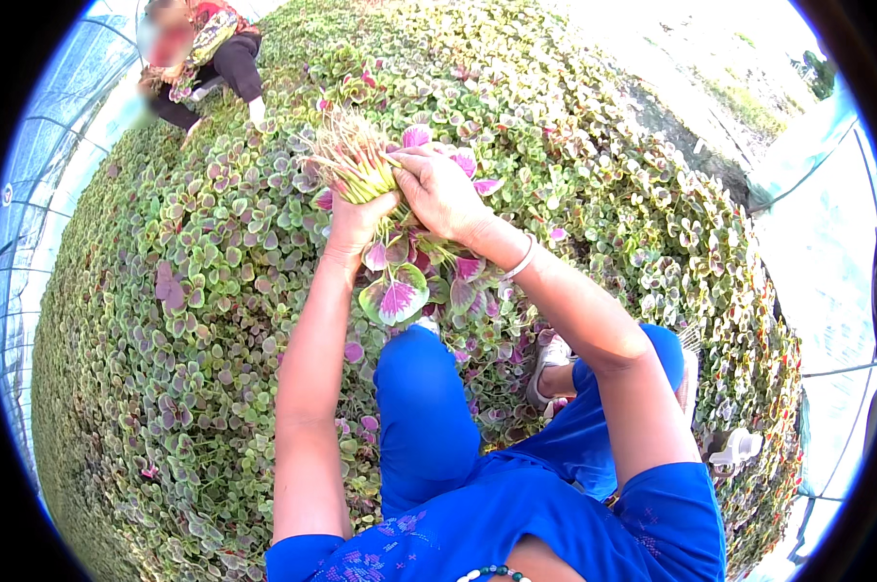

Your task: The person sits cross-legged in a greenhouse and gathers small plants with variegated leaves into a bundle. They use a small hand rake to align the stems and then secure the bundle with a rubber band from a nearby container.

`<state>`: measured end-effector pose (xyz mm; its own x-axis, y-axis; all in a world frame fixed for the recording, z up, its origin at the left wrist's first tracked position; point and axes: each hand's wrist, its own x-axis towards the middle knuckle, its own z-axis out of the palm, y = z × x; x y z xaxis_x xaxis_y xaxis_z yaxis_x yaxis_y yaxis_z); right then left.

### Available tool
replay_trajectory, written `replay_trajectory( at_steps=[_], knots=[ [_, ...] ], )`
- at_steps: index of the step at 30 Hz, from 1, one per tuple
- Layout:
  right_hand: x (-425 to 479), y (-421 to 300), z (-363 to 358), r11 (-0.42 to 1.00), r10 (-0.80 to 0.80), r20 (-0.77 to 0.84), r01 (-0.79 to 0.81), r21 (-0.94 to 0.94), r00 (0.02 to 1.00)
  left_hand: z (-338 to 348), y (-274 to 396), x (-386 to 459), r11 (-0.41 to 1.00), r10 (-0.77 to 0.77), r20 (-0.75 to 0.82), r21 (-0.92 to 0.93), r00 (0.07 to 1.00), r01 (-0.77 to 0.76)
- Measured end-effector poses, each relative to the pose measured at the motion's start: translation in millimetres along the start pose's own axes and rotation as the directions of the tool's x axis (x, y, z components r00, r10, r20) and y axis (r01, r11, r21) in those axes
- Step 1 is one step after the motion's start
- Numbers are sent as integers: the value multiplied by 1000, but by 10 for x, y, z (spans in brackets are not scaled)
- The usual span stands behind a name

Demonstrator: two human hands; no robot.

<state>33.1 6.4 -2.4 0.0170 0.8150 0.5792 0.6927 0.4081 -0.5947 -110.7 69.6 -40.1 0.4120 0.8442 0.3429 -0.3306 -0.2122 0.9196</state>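
A bunch of red-and-green amaranth (368, 177) is held up above my knees, its pale roots (344, 134) pointing away from me. My left hand (353, 224) is wrapped around the stems from the left, thumb across them. On the right side of the bunch, my right hand (442, 190) grips it with thumb and fingers close to the stem ends; a bracelet (522, 258) circles that wrist. Broad leaves with magenta centres (395, 295) hang below both hands towards me. Part of the bunch is hidden behind my fingers.
A dense amaranth bed (213, 349) surrounds my legs and shoes. Another person (224, 54) crouches among plants at the far left. Greenhouse plastic sheeting (839, 305) runs along the right, with more on the left. A white object (737, 447) lies at the right edge of the bed.
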Motion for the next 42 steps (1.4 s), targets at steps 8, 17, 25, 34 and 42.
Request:
replay_trajectory(
  at_steps=[8,17,25,34,42],
  knots=[
    [-51,-170,-1170,958,181,10,-174,-229,983,1343,539,198,965,-167,112,-184,980,185],
    [-390,-56,-1628,941,296,186,-253,-224,937,1503,176,122,996,-44,357,-54,933,68],
    [-322,-89,-1736,957,-238,70,246,-155,969,1693,454,-288,761,-548,629,100,551,641],
    [-306,-132,-1706,962,-272,-51,272,-15,961,1640,472,-379,580,-492,689,-197,533,790],
    [-422,-398,-1923,999,-39,-207,43,17,978,1573,810,-361,588,-533,602,-241,594,772]
  ],
)
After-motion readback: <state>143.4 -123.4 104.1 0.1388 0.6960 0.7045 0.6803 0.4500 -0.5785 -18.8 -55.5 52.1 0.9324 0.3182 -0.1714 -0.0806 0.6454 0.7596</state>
